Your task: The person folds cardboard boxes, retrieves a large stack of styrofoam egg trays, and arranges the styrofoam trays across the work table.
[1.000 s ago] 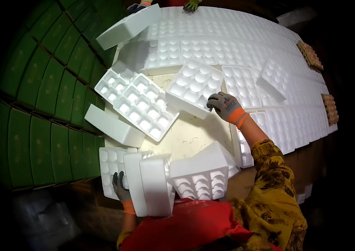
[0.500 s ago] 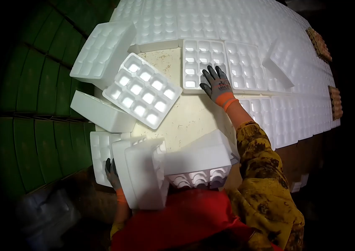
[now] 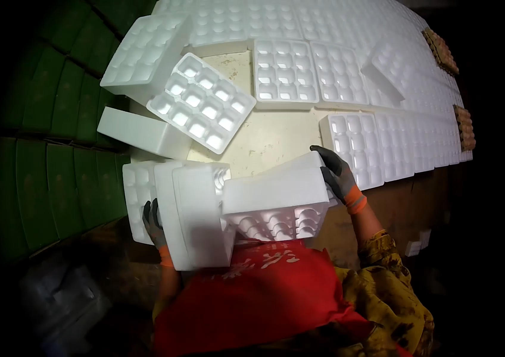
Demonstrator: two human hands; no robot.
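Note:
White foam trays with rows of square pockets lie about both hands. My left hand (image 3: 153,223), in a grey and black glove with an orange cuff, is closed against the left side of an upright white foam tray (image 3: 196,217); part of its grip is hidden. Behind that hand, another foam tray (image 3: 138,181) shows its pockets. My right hand (image 3: 339,178), gloved alike, grips the right end of a foam tray tipped on its side (image 3: 273,187), pockets facing my body. The tipped tray's left end meets the upright tray.
A pale tabletop (image 3: 252,140) shows between the trays. A tilted foam tray (image 3: 202,104) leans over others at the left. Rows of foam trays (image 3: 285,71) cover the far and right side. Green boxes (image 3: 38,190) are stacked at left; brown egg cartons (image 3: 464,128) stand at the right edge.
My right hand has left the flat tray at the table's middle and come down to the tipped tray's right end. My left hand stays at the upright tray. The whole view has shifted slightly.

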